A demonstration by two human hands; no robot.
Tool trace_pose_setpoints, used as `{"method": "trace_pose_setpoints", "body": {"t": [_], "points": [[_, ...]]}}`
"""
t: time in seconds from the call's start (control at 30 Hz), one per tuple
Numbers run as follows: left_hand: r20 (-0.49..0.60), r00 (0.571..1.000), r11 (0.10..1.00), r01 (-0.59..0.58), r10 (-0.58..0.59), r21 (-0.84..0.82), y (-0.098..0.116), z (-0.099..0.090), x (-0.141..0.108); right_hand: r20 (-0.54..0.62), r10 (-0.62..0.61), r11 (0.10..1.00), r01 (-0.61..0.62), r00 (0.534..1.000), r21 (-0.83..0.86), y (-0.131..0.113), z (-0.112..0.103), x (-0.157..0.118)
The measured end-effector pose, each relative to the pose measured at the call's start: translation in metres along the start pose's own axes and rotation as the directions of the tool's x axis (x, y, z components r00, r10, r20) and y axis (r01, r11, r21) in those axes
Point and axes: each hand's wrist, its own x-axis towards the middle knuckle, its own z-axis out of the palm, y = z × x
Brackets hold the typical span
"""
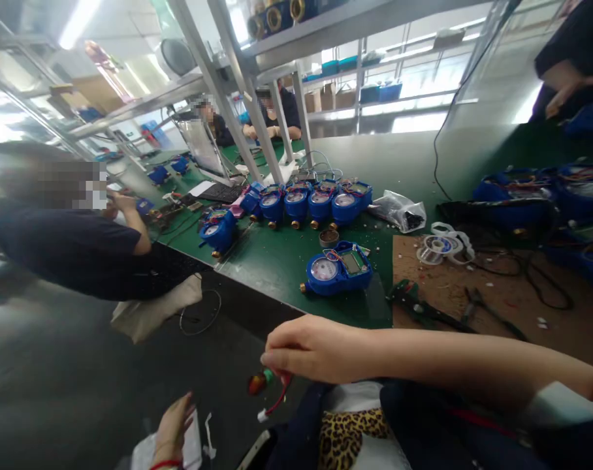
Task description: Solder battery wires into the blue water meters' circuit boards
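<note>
Where my right hand (311, 346) reaches out in front of the green bench (277, 277), a small wired part (256, 384) hangs from my fingers, above the dark floor. It has a rounded amber-brown end, rather blurred, with a bit of green next to it, and a short red lead (279, 399) curving down to a white plug (262, 415). I have my thumb and fingers closed on it in a pinch, though just where they grip is hidden. My forearm comes across from the right, nearly level, back of the hand upward, near the blue meter (338, 269) lying on the bench. Lower down on the left, my left hand (174, 421) is held up with fingers extended and loosely spread, beside a white item (193, 444) I can't make out, a red band (166, 464) around the wrist.
</note>
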Motion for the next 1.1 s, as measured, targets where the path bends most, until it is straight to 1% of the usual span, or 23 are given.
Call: {"method": "trace_pose_setpoints", "body": {"t": [0.03, 0.07, 0.1, 0.13, 0.17, 0.2, 0.23, 0.27, 0.33, 0.37, 0.4, 0.43, 0.53, 0.6, 0.63, 0.73, 0.83, 0.87, 0.93, 0.97, 1.0, 1.07, 1.1], "points": [[0.028, 1.000, 0.999, 0.008, -0.007, -0.031, 0.001, 0.006, 0.008, -0.001, 0.070, 0.997, -0.070, 0.998, 0.024, 0.004, -0.001, -0.006], [0.065, 0.998, 0.997, -0.005, 0.009, -0.073, 0.007, 0.012, 0.016, 0.004, 0.131, 0.990, -0.131, 0.991, 0.052, 0.007, -0.001, -0.011], [0.119, 0.991, 0.991, -0.045, 0.061, -0.129, 0.020, 0.018, 0.021, 0.011, 0.186, 0.979, -0.186, 0.982, 0.083, 0.011, 0.000, -0.017], [0.194, 0.970, 0.974, -0.111, 0.150, -0.198, 0.037, 0.023, 0.022, 0.020, 0.233, 0.965, -0.234, 0.972, 0.119, 0.015, 0.000, -0.022], [0.255, 0.937, 0.951, -0.171, 0.238, -0.257, 0.058, 0.028, 0.018, 0.030, 0.270, 0.951, -0.272, 0.962, 0.146, 0.019, 0.000, -0.028], [0.348, 0.857, 0.898, -0.254, 0.381, -0.359, 0.081, 0.033, 0.011, 0.030, 0.299, 0.941, -0.300, 0.954, 0.157, 0.024, 0.001, -0.034], [0.428, 0.758, 0.850, -0.312, 0.492, -0.425, 0.105, 0.038, 0.000, 0.014, 0.320, 0.936, -0.318, 0.947, 0.153, 0.028, 0.000, -0.040], [0.520, 0.640, 0.818, -0.358, 0.566, -0.450, 0.127, 0.042, -0.013, -0.015, 0.332, 0.935, -0.327, 0.943, 0.137, 0.031, 0.000, -0.046], [0.649, 0.407, 0.759, -0.456, 0.643, -0.465, 0.165, 0.053, -0.040, -0.098, 0.347, 0.936, -0.338, 0.933, 0.098, 0.037, -0.004, -0.058], [0.682, 0.309, 0.721, -0.511, 0.663, -0.469, 0.179, 0.058, -0.051, -0.135, 0.357, 0.934, -0.348, 0.924, 0.084, 0.038, -0.006, -0.064], [0.700, 0.248, 0.697, -0.535, 0.670, -0.478, 0.190, 0.064, -0.059, -0.160, 0.368, 0.930, -0.360, 0.916, 0.079, 0.039, -0.008, -0.070], [0.713, 0.197, 0.676, -0.555, 0.673, -0.485, 0.198, 0.069, -0.065, -0.170, 0.385, 0.923, -0.377, 0.907, 0.080, 0.039, -0.011, -0.077], [0.761, 0.097, 0.673, -0.548, 0.641, -0.497, 0.211, 0.083, -0.071, -0.141, 0.424, 0.905, -0.412, 0.895, 0.107, 0.039, -0.019, -0.096], [0.806, 0.040, 0.686, -0.550, 0.591, -0.476, 0.215, 0.089, -0.071, -0.141, 0.438, 0.897, -0.423, 0.888, 0.127, 0.039, -0.024, -0.109], [0.820, 0.026, 0.687, -0.562, 0.571, -0.461, 0.216, 0.092, -0.070, -0.152, 0.446, 0.893, -0.430, 0.882, 0.132, 0.039, -0.027, -0.115], [0.829, 0.025, 0.676, -0.594, 0.559, -0.437, 0.219, 0.100, -0.069, -0.164, 0.460, 0.887, -0.441, 0.873, 0.138, 0.039, -0.035, -0.134], [0.815, 0.020, 0.655, -0.606, 0.579, -0.450, 0.221, 0.105, -0.068, -0.111, 0.457, 0.879, -0.429, 0.883, 0.207, 0.041, -0.041, -0.153], [0.814, 0.024, 0.651, -0.614, 0.580, -0.446, 0.222, 0.106, -0.067, -0.102, 0.464, 0.870, -0.431, 0.880, 0.239, 0.041, -0.043, -0.159], [0.823, 0.032, 0.659, -0.616, 0.568, -0.431, 0.228, 0.107, -0.068, -0.121, 0.495, 0.847, -0.447, 0.860, 0.289, 0.042, -0.046, -0.168], [0.830, 0.025, 0.665, -0.612, 0.558, -0.429, 0.231, 0.108, -0.070, -0.143, 0.515, 0.839, -0.463, 0.845, 0.287, 0.041, -0.046, -0.172], [0.834, 0.007, 0.663, -0.611, 0.552, -0.433, 0.236, 0.110, -0.073, -0.169, 0.531, 0.836, -0.479, 0.831, 0.267, 0.040, -0.047, -0.174], [0.832, -0.034, 0.632, -0.633, 0.554, -0.447, 0.246, 0.114, -0.080, -0.224, 0.541, 0.839, -0.504, 0.810, 0.203, 0.037, -0.046, -0.176], [0.827, -0.046, 0.614, -0.648, 0.560, -0.451, 0.251, 0.117, -0.085, -0.244, 0.537, 0.843, -0.511, 0.807, 0.165, 0.034, -0.045, -0.175]]}}
